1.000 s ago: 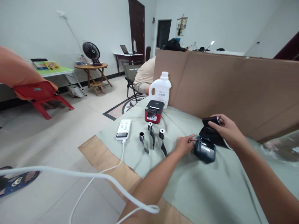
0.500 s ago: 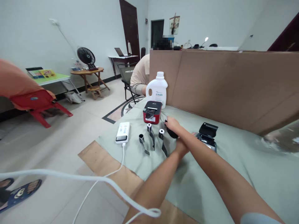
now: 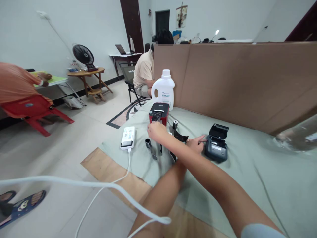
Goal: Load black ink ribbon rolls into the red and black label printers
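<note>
The right hand (image 3: 156, 131) hides whatever lies beneath; the bottle (image 3: 162, 89) label is unreadable.

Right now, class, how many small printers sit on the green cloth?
2. The red printer sits before the white bottle; the dark printer, lid open, is touched by the left hand. None seems hidden.

Held the right hand (image 3: 156, 130) across the left forearm, fingers curled down over the small black rolls (image 3: 148, 143) on the green cloth (image 3: 247, 172), just in front of the red printer (image 3: 158, 114); could not tell whether it gripped one. Kept no grasp with the left hand (image 3: 196, 144), fingertips touching the dark grey printer (image 3: 216, 150), lid tipped up. Saw a white bottle (image 3: 162, 88) behind the red printer, a white power bank (image 3: 128, 137) left of the rolls.
</note>
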Motion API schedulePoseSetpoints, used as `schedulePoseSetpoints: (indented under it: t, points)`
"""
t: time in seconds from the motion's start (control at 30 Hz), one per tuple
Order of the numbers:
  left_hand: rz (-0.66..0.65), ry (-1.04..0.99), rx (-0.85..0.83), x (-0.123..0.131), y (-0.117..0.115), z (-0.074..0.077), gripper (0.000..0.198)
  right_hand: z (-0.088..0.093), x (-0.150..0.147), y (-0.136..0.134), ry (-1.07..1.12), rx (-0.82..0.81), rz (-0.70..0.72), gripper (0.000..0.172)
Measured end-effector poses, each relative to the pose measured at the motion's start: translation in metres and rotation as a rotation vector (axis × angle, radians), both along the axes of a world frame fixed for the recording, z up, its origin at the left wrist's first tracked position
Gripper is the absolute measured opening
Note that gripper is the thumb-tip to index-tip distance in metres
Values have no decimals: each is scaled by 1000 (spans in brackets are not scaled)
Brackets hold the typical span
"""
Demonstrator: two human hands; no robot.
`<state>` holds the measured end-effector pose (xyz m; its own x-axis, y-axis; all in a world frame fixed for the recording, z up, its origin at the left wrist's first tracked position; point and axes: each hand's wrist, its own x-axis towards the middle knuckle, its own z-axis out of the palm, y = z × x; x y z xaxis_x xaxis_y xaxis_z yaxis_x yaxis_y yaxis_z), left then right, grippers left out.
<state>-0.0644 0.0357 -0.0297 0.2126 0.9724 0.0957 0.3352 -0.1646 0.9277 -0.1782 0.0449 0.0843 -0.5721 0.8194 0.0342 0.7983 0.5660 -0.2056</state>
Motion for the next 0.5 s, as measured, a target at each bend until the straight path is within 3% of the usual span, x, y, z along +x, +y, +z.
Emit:
schedulePoseSetpoints:
  t: [0.1, 0.17, 0.37, 0.43, 0.5]
  points:
    - [15, 42, 36, 1, 0, -2, 57, -4, -7, 12, 25, -28, -221, 30]
    - [10, 41, 56, 1, 1, -4, 57, -9, -8, 20, 21, -84, -284, 30]
    - [-1, -7, 60, 1, 0, -3, 54, -27, -8, 25, 101, -178, -244, 26]
    - [-1, -6, 33, 1, 0, -1, 54, -27, 8, 27, 162, -194, -190, 24]
    - [-23, -37, -5, 0, -1, 2, 52, -25, 40, 27, 369, -255, -120, 23]
